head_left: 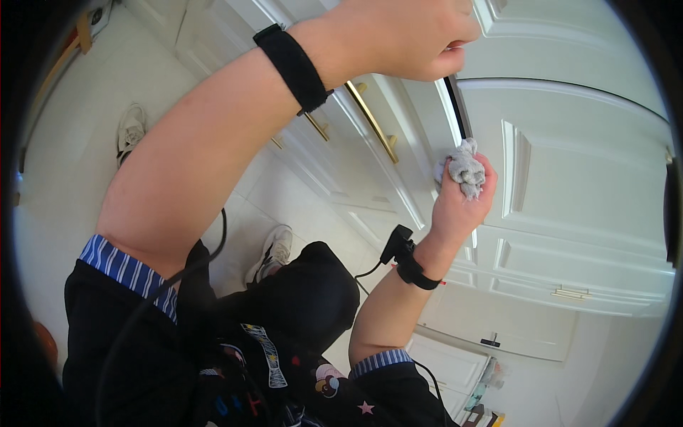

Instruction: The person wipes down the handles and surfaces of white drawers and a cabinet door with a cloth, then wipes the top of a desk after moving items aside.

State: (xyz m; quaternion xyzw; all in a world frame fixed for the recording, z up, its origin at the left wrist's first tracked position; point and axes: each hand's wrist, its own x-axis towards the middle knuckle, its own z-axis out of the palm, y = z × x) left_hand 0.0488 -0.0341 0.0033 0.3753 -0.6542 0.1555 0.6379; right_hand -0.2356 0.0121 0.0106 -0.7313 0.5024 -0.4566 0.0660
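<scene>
My right hand (pixel 463 213) is closed around a crumpled grey cleaning cloth (pixel 467 171), which bunches out between thumb and fingers. The cloth is beside the lower end of a dark narrow strip (pixel 457 107) between white cabinet panels. Higher up, my left hand (pixel 413 39) is curled into a fist at the upper end of that strip. Whatever its fingers hold, if anything, is hidden. A white panelled cabinet door (pixel 548 156) is to the right of both hands. Black straps circle both wrists.
Brass bar handles (pixel 373 122) stick out from the white cabinet fronts below my left forearm. A black cable (pixel 171 285) runs across my left sleeve. My shoes (pixel 270 252) rest on the pale tiled floor (pixel 78 164). More white cabinets (pixel 569 274) extend at the lower right.
</scene>
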